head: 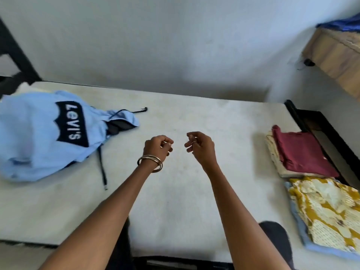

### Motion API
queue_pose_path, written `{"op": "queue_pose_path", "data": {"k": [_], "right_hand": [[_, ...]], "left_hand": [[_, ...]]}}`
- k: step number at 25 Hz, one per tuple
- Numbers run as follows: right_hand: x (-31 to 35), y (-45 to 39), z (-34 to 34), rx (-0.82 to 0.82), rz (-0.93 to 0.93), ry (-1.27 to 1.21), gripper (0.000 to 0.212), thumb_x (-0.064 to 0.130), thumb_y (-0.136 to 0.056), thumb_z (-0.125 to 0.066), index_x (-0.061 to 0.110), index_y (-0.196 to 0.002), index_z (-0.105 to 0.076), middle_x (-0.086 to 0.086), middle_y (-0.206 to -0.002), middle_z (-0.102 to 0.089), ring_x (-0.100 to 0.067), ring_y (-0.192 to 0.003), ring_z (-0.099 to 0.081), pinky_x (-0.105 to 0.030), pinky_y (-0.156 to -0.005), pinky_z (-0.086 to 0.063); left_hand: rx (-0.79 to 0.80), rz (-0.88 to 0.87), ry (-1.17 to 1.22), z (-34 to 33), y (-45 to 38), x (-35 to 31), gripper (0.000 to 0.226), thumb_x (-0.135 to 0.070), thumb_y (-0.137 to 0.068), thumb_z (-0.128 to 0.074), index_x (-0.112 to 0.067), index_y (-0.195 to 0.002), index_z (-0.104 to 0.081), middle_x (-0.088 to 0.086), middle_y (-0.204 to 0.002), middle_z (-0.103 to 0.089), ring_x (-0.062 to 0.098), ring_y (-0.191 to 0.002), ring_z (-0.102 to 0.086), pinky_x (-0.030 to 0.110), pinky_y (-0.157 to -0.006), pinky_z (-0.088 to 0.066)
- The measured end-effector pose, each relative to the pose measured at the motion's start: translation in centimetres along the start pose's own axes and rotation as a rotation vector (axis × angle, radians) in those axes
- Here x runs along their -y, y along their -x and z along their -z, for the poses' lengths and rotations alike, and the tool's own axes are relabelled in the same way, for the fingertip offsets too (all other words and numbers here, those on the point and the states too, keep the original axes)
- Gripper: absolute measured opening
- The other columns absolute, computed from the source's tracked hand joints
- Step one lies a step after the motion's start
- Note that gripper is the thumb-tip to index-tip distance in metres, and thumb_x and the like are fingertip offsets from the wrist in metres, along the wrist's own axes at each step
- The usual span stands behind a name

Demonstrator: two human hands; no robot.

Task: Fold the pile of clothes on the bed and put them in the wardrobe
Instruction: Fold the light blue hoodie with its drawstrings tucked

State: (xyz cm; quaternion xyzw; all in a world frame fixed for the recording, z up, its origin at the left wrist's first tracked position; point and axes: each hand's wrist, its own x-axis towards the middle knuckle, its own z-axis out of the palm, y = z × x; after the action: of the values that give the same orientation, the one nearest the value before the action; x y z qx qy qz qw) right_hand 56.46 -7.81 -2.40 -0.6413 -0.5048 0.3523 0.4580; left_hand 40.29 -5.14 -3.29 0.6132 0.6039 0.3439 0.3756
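Left of the hands, on the bed [175,201]: crumpled blue hoodie [39,137]; mid-mattress, above it: left hand [157,148] and right hand [200,146], fingers loosely curled, holding nothing; right of them: folded maroon top [302,152], folded yellow print garment [327,211]

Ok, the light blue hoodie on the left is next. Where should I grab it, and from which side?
Judging by its pose, take the light blue hoodie at its near, lower edge with the left hand, coming in from the right. It lies crumpled with the hood and drawstrings pointing toward the bed's middle, so lifting the body should let it hang open.
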Motion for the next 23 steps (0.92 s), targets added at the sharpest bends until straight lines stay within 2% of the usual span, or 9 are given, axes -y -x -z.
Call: {"op": "queue_pose_path", "data": {"k": [4, 8, 11, 15, 16, 18, 20, 21, 23], "right_hand": [[2.8, 0.0, -10.8, 0.184, 0.056, 0.025, 0.026, -0.003, -0.093, -0.045, 0.008, -0.101, -0.068, -0.007, -0.074, -0.071, -0.007, -0.054, -0.063, -0.018, -0.059, -0.049], [3.8, -1.0, -20.1, 0.361, 0.08, 0.118, 0.019, 0.005, -0.096, -0.052, 0.007, -0.108, -0.066, -0.003, -0.076, -0.068, -0.002, -0.058, -0.06, -0.018, -0.066, -0.05], [3.2, -2.2, -26.4, 0.501, 0.061, 0.192, 0.022, 0.009, -0.095, -0.054, 0.01, -0.115, -0.062, -0.001, -0.086, -0.068, -0.017, -0.077, -0.063, -0.033, -0.082, -0.052], [1.5, -3.5, -31.7, 0.61, -0.029, 0.237, 0.026, 0.023, -0.098, -0.056, 0.016, -0.123, -0.057, -0.001, -0.094, -0.065, -0.019, -0.091, -0.064, -0.031, -0.083, -0.051], [1.0, -3.6, -32.1, 0.628, -0.043, 0.236, 0.026, 0.022, -0.099, -0.056, 0.017, -0.124, -0.056, 0.0, -0.095, -0.065, -0.018, -0.092, -0.063, -0.03, -0.083, -0.052], [-0.3, -4.0, -32.9, 0.646, -0.077, 0.216, 0.026, 0.017, -0.098, -0.055, 0.016, -0.124, -0.057, -0.002, -0.099, -0.067, -0.018, -0.095, -0.064, -0.033, -0.086, -0.053], [-1.3, -4.2, -33.1, 0.644, -0.108, 0.224, 0.026, 0.012, -0.097, -0.053, 0.014, -0.122, -0.059, -0.005, -0.102, -0.069, -0.018, -0.096, -0.065, -0.036, -0.087, -0.055], [-1.6, -4.2, -33.1, 0.645, -0.133, 0.22, 0.024, 0.011, -0.097, -0.053, 0.013, -0.119, -0.06, -0.005, -0.1, -0.07, -0.017, -0.093, -0.065, -0.033, -0.083, -0.056], [-1.4, -3.7, -33.0, 0.647, -0.182, 0.174, 0.019, 0.012, -0.097, -0.053, 0.012, -0.113, -0.063, -0.003, -0.094, -0.07, -0.013, -0.083, -0.064, -0.017, -0.064, -0.052]], "left_hand": [[-0.23, 0.09, 0.084, 11.9, 0.1, 6.8, 0.02, 0.004, -0.087, -0.053, -0.009, -0.086, -0.068, 0.014, -0.07, -0.068, 0.016, -0.055, -0.062, 0.02, -0.054, -0.051], [-0.524, 0.314, -0.16, 21.1, -0.8, 15.1, 0.02, -0.008, -0.08, -0.063, -0.017, -0.098, -0.068, 0.011, -0.092, -0.072, 0.03, -0.089, -0.066, 0.036, -0.081, -0.052], [-0.531, 0.663, -0.44, 25.8, -2.2, 20.2, 0.063, -0.029, -0.082, -0.072, -0.011, -0.136, -0.045, 0.015, -0.136, -0.046, 0.039, -0.124, -0.044, 0.05, -0.097, -0.04], [-0.377, 0.761, -0.599, 29.3, -5.9, 25.7, 0.118, -0.051, -0.07, -0.079, -0.017, -0.153, -0.002, 0.011, -0.154, -0.024, 0.037, -0.142, -0.02, 0.062, -0.108, -0.019], [-0.366, 0.785, -0.61, 29.7, -6.8, 26.4, 0.118, -0.05, -0.069, -0.08, -0.019, -0.152, -0.003, 0.013, -0.152, -0.03, 0.037, -0.141, -0.024, 0.063, -0.108, -0.017], [-0.459, 0.798, -0.538, 30.7, -8.4, 27.9, 0.083, -0.044, -0.073, -0.079, -0.016, -0.139, -0.038, 0.016, -0.133, -0.053, 0.038, -0.127, -0.044, 0.058, -0.102, -0.029], [-0.608, 0.655, -0.459, 31.6, -9.0, 28.3, 0.028, -0.033, -0.079, -0.073, -0.01, -0.09, -0.062, 0.02, -0.101, -0.067, 0.04, -0.101, -0.06, 0.046, -0.088, -0.043], [-0.668, 0.564, -0.411, 31.7, -8.8, 28.0, 0.026, -0.028, -0.081, -0.07, -0.011, -0.071, -0.055, 0.022, -0.086, -0.067, 0.04, -0.089, -0.061, 0.041, -0.078, -0.045], [-0.761, 0.382, -0.281, 31.9, -8.3, 25.8, 0.039, -0.027, -0.081, -0.066, -0.014, -0.058, -0.037, 0.019, -0.062, -0.054, 0.034, -0.067, -0.053, 0.034, -0.062, -0.035]]}}
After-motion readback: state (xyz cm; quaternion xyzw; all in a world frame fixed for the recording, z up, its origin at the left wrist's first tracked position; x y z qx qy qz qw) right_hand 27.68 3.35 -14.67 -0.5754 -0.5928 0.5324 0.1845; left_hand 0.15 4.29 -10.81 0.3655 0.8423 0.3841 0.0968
